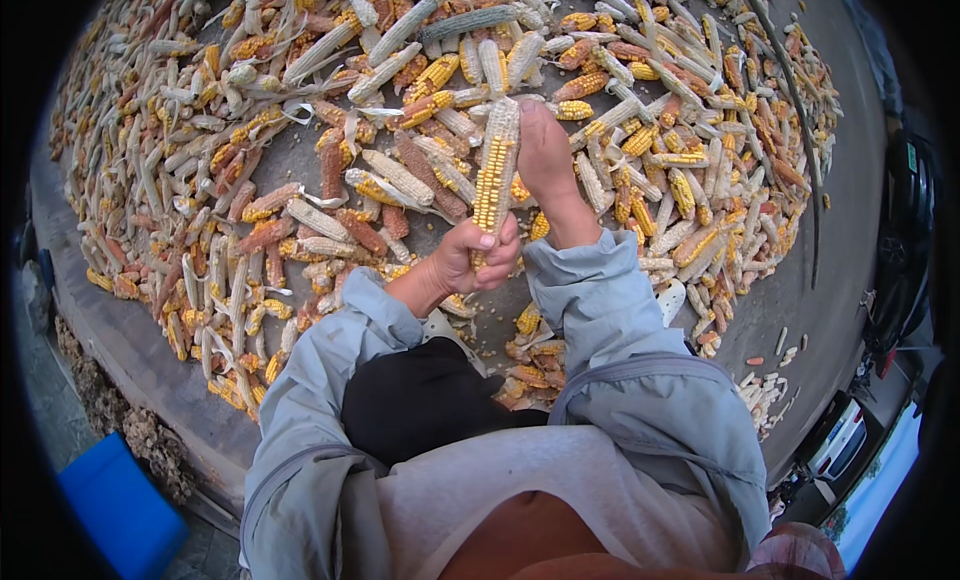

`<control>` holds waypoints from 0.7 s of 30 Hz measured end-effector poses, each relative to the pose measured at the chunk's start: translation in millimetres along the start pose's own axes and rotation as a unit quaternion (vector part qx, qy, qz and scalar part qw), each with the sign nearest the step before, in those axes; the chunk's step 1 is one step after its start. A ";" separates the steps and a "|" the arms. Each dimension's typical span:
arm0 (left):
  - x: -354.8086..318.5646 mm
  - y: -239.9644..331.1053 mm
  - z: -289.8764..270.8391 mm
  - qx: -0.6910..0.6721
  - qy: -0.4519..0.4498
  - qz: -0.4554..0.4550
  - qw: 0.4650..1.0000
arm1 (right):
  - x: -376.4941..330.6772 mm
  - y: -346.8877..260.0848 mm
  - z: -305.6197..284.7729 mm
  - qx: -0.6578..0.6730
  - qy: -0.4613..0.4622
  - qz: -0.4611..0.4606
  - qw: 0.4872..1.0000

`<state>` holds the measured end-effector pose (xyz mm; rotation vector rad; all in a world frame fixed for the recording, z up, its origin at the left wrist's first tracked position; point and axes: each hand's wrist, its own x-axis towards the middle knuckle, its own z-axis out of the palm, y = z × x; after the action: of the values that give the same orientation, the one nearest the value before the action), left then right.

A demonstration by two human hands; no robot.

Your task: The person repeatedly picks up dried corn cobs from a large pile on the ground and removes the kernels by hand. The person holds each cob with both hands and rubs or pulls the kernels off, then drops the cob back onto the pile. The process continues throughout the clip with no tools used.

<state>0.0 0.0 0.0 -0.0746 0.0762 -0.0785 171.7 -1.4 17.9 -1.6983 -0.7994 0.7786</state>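
Observation:
In front of me an ear of corn (494, 175) stands lengthwise between my hands. Yellow kernels run in rows along its middle and lower part; the upper end and sides look pale and bare. My left hand (470, 258) is closed round its lower end, thumb on the near side. My right hand (546, 155) presses against its upper right side, thumb near the tip; the other fingers are mostly hidden. Loose corn cobs (405, 175) lie all around beneath, some yellow with kernels, others stripped to white or reddish cores.
The corn pile spreads over a grey floor (215, 420), with a long dark rod (800, 110) across its right side. Scattered pale cobs (765, 395) lie at the lower right. A blue box-like object (120, 515) stands lower left, and parked vehicles (840, 440) are at the right.

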 end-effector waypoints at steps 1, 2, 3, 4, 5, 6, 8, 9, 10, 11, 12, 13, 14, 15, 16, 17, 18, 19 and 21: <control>-0.7 0.1 1.3 -0.047 -0.037 -0.004 0.998 | -1.5 -2.5 2.3 0.035 -0.006 0.016 0.999; -1.3 0.2 2.8 -0.095 -0.074 -0.009 0.993 | -3.1 -3.8 5.3 0.070 -0.012 0.033 0.997; 1.6 4.0 4.0 -0.103 -0.090 -0.009 0.991 | -0.8 -3.4 8.6 0.054 -0.002 -0.001 0.999; 4.7 7.8 6.0 -0.111 -0.106 -0.010 0.988 | 1.4 -2.4 13.0 0.038 0.008 -0.034 0.999; 7.8 11.5 8.2 -0.119 -0.122 -0.011 0.985 | 3.7 -2.0 15.6 0.022 0.017 -0.068 0.997; 8.0 11.2 11.3 -0.139 -0.135 -0.013 0.981 | 2.7 -3.5 17.2 0.012 0.026 -0.058 0.998; 8.4 10.1 17.0 -0.179 -0.161 -0.018 0.970 | 1.7 -10.3 18.9 -0.009 0.044 -0.038 0.998; 9.3 10.3 17.8 -0.177 -0.165 -0.017 0.970 | 1.7 -13.4 19.4 0.046 0.040 -0.022 0.998; 10.5 11.1 18.1 -0.174 -0.170 -0.016 0.970 | 1.7 -16.4 19.9 0.100 0.036 -0.005 0.994; 11.2 11.6 18.1 -0.171 -0.176 -0.015 0.969 | 1.4 -19.0 19.9 0.153 0.032 0.011 0.988; 11.0 12.2 17.6 -0.143 -0.133 0.004 0.981 | -0.2 -22.2 19.0 0.159 0.017 0.053 0.986; 10.4 12.8 16.4 -0.114 -0.091 0.024 0.989 | -3.3 -25.5 17.5 0.163 0.002 0.095 0.982; 9.6 13.2 15.3 -0.085 -0.048 0.043 0.994 | -4.8 -27.2 16.9 0.168 -0.013 0.136 0.976; 9.4 12.4 14.8 -0.036 0.006 0.046 0.998 | -5.9 -23.3 16.7 0.095 -0.010 0.087 0.992; 9.0 11.3 14.4 0.014 0.059 0.048 0.997 | -7.7 -15.2 17.2 0.023 -0.007 0.037 0.999; 8.8 10.1 14.0 0.063 0.112 0.051 0.990 | -9.0 -10.2 17.2 -0.050 -0.005 -0.014 0.999; 9.4 8.4 13.2 0.068 0.121 0.057 0.989 | -9.7 -9.1 16.8 -0.054 -0.007 0.014 0.998; 9.6 7.2 12.7 0.065 0.116 0.058 0.989 | -10.2 -7.9 15.7 -0.054 -0.004 0.010 0.998; 9.5 6.1 12.4 0.060 0.107 0.059 0.991 | -10.3 -9.3 15.1 -0.052 0.001 0.003 0.999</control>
<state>10.9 6.2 11.2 0.0598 0.2895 0.0283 152.3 0.2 24.5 -1.7938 -0.8470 0.7498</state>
